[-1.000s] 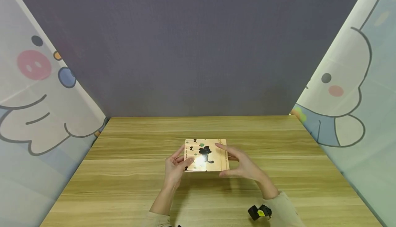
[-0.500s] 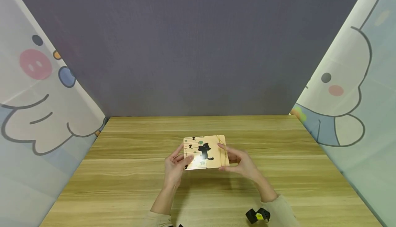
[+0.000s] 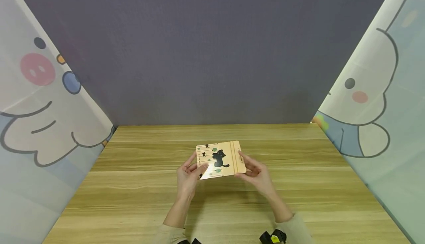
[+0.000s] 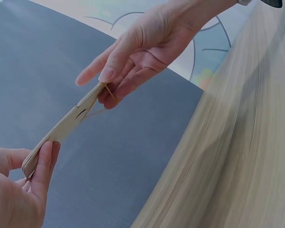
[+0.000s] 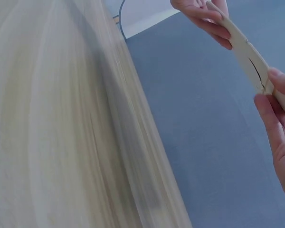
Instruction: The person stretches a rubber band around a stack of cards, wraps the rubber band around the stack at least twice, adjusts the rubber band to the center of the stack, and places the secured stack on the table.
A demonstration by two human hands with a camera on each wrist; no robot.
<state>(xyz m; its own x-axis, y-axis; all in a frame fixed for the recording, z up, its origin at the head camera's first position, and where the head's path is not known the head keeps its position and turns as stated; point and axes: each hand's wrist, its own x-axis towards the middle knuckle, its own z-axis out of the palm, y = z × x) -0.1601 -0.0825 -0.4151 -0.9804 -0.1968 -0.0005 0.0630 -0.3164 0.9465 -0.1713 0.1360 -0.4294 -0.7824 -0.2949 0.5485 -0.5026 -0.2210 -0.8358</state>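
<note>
A thin, cream, round-cornered booklet-like piece with a black cat print is held above the table, its right end tilted up. My left hand pinches its left end, thumb on the printed face and fingers behind. My right hand grips the right end by its edges. Near that end, a tan rubber band crosses the face in two lines. Seen from the left wrist, the band stands off the underside, stretched toward the right hand's fingers. A dark slit-like mark shows on the underside.
The wood-grain table spreads below both hands. Behind it rises a dark grey panel. Cartoon-printed curtains flank both sides, and a black wrist device sits at the right sleeve.
The piece's right end has risen and turned away. The band's lines have gone from slanted to nearly parallel. My right hand's index finger has slid from the face to the right edge.
</note>
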